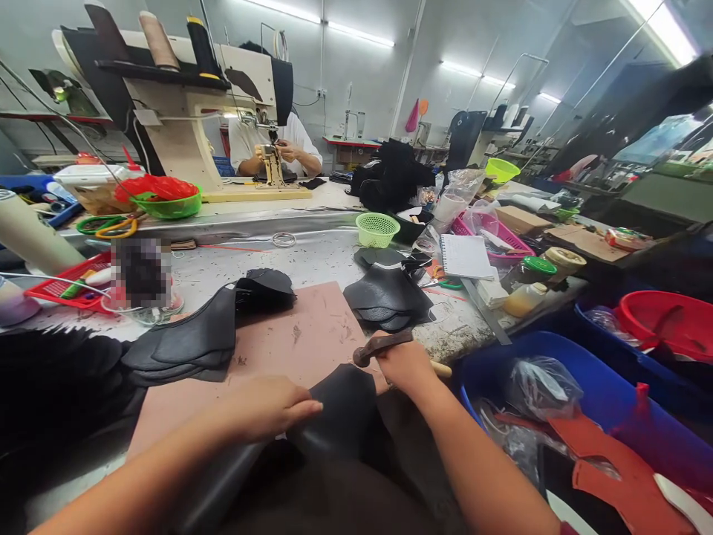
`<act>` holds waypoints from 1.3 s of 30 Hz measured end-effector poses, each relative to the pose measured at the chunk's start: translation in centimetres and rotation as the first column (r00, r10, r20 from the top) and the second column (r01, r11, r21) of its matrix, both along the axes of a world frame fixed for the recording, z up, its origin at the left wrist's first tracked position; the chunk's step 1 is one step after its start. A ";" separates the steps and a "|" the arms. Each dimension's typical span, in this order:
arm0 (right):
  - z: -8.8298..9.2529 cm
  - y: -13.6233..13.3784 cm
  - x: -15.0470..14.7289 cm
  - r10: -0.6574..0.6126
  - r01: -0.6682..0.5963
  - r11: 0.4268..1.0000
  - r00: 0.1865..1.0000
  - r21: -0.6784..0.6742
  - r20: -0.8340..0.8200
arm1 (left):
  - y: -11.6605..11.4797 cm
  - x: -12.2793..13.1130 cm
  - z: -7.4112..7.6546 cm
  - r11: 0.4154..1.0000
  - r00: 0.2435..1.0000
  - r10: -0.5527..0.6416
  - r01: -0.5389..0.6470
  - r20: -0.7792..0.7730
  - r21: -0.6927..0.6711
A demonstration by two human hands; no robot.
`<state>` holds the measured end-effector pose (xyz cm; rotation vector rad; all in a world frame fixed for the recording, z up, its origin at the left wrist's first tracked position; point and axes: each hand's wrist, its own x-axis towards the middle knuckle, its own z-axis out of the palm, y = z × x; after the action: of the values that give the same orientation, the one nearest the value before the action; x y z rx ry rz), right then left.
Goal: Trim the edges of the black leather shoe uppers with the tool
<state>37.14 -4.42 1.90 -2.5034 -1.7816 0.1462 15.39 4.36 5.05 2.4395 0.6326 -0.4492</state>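
A black leather piece (341, 405) lies at the near edge of the pink board (301, 327). My left hand (272, 407) is closed at its left side, pinching its edge. Gripped in my right hand (405, 364) is a hammer (384, 345), its dark head pointing left and its pale handle end showing on the right. Stacked black pieces (192, 338) rest on the board's left, with a further dark pile (264, 293) behind them. More black pieces (387, 293) lie beyond the hammer.
Across the table a person (278, 148) works at a sewing machine (189, 111). A green basket (377, 230), notebook (465, 256) and jars (526, 297) stand at the back right. Blue tubs (535, 349) sit right of the table, a red tray (72, 286) at left.
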 end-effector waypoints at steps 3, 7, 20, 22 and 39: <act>0.2 1.0 -1.9 0.112 -0.109 0.993 0.993 -0.051 0.046 | 0.0 2.9 -2.2 0.982 0.988 0.119 -0.132 0.103 0.138; 0.4 1.5 -2.9 0.155 -0.150 0.985 0.986 -0.080 0.057 | -1.0 4.8 -5.0 0.942 0.948 0.257 -0.290 0.189 0.170; 1.0 1.6 -2.6 0.173 -0.169 0.984 0.983 -0.061 0.057 | -1.7 4.6 -6.5 0.945 0.939 0.104 -0.196 0.327 0.261; 1.3 1.8 -2.8 0.190 -0.188 0.982 0.980 -0.027 0.058 | -1.7 4.6 -6.5 0.930 0.951 0.052 -0.158 0.306 0.333; 0.8 2.2 -2.1 0.174 -0.170 0.983 0.984 -0.070 0.044 | -0.7 3.9 -6.4 0.933 0.945 0.028 -0.141 0.326 0.330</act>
<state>35.08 -2.23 2.65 -2.4135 -2.0452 0.1559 19.25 3.67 -1.40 2.7208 0.7234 0.1071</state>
